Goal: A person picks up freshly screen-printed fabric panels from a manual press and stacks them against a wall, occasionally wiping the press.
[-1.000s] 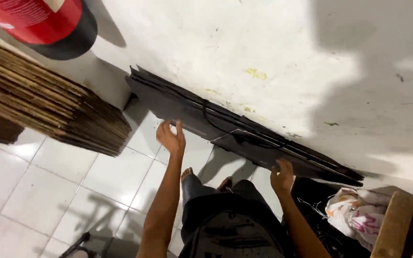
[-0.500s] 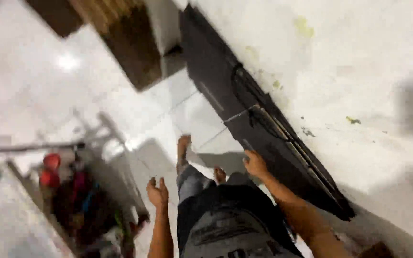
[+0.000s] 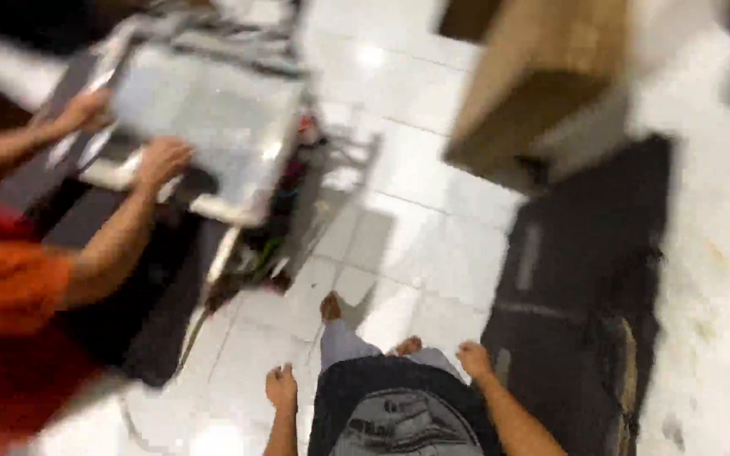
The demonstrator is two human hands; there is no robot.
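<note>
The view is blurred by motion. My left hand (image 3: 281, 388) hangs beside my hip over the white tiled floor (image 3: 416, 211), fingers curled, holding nothing. My right hand (image 3: 474, 360) is at my right side, close to the edge of the stack of dark flat panels (image 3: 576, 279) that leans against the white wall (image 3: 711, 253); I cannot tell whether it touches them. My bare feet (image 3: 331, 306) stand on the tiles below my grey trousers.
A person in an orange shirt (image 3: 10, 287) at the left has both hands on a shiny metal tabletop (image 3: 204, 127). Brown boards (image 3: 534, 93) are stacked at the upper right. Coloured items lie under the metal table.
My head has swung left, bringing the metal table and the other person into view. Both my hands have come off the dark panels and dropped to my sides.
</note>
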